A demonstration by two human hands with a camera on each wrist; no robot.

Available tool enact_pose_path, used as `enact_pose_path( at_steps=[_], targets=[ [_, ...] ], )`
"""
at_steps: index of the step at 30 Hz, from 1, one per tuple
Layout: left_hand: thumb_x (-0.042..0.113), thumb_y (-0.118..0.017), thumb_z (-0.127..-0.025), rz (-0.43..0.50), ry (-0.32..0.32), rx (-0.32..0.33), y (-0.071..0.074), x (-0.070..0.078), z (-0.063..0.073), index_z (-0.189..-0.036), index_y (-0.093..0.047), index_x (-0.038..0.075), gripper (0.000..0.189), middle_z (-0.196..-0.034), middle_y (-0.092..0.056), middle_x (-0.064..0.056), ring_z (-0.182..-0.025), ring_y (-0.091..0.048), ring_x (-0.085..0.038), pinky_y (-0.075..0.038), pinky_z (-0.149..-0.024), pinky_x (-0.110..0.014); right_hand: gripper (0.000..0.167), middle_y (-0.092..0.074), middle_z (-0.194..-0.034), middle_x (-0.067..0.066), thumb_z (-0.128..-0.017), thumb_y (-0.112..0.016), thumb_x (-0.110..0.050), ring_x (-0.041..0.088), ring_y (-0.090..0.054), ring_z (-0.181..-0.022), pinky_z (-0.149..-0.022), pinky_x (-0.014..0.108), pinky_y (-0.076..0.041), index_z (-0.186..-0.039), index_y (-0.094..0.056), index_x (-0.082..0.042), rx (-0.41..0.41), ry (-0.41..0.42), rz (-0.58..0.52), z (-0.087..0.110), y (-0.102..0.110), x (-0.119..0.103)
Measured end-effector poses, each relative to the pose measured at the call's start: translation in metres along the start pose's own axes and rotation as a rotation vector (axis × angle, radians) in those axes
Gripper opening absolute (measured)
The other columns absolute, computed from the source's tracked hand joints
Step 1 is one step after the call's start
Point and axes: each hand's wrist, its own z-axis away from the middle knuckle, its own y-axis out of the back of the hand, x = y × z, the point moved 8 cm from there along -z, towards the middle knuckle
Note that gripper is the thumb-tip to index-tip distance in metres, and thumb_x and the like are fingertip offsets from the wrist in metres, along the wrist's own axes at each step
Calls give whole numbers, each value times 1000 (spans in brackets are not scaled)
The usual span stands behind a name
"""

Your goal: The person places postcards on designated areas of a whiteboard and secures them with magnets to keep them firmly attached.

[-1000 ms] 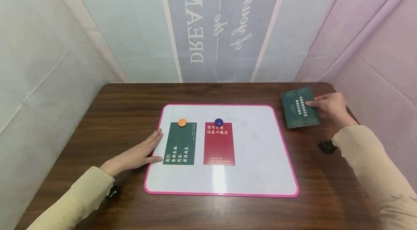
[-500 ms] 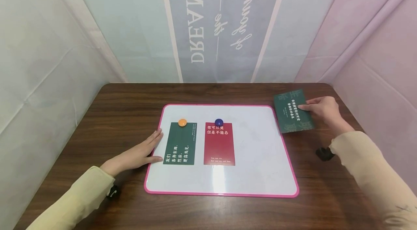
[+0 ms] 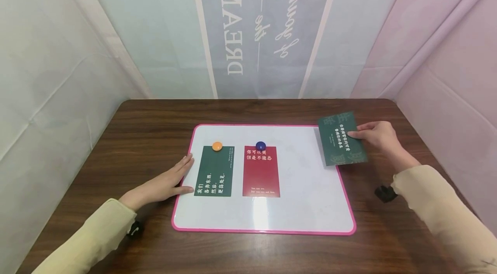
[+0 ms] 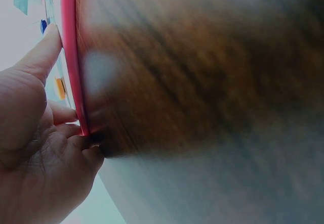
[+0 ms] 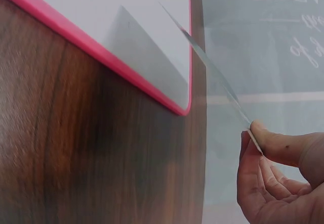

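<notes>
A pink-framed whiteboard [image 3: 306, 209] lies flat on the table. My left hand [image 3: 159, 185] rests on its left edge, fingers fairly straight and thumb apart. Beside that hand, a green card [image 3: 215, 172] lies on the board with an orange round magnet [image 3: 217, 146] at its top. To its right is a red card [image 3: 261, 174] with a dark blue magnet [image 3: 261, 146] at its top. My right hand [image 3: 382, 138] pinches another green card [image 3: 339, 140] by its right edge. In the right wrist view this held card [image 5: 217, 75] is seen edge-on, raised above the board's corner.
The dark wooden table [image 3: 128, 149] shows around the board. A printed cloth backdrop [image 3: 268, 49] hangs behind its far edge, and pale cloth [image 3: 454, 58] stands at the sides. The board's right part [image 3: 306, 179] is bare white.
My right hand has carried the green card leftward and slightly nearer, from beside the board to over its far right corner. The left hand has stayed still.
</notes>
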Motion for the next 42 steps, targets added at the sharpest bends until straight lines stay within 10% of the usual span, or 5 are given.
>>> enact_pose_path(
  at_steps=[15, 42],
  targets=[
    [41, -62, -83, 9, -12, 3, 7, 8, 3, -143, -17, -4, 87, -150, -9, -21, -136, -12, -38, -25, -104, -51, 63, -64, -79, 3, -76, -74, -32, 7, -61, -67, -69, 34, -54, -113, -51, 13, -139, -2, -136, 8, -21, -8],
    [42, -64, -82, 31, 12, -19, 9, 5, 2, -144, -15, -1, 90, -151, -7, -19, -137, -11, -36, -26, -104, -50, 59, -67, -74, 4, -72, -78, -31, 13, -61, -70, -69, 31, -53, -106, -55, 12, -258, 44, -130, 27, -53, -20]
  ],
)
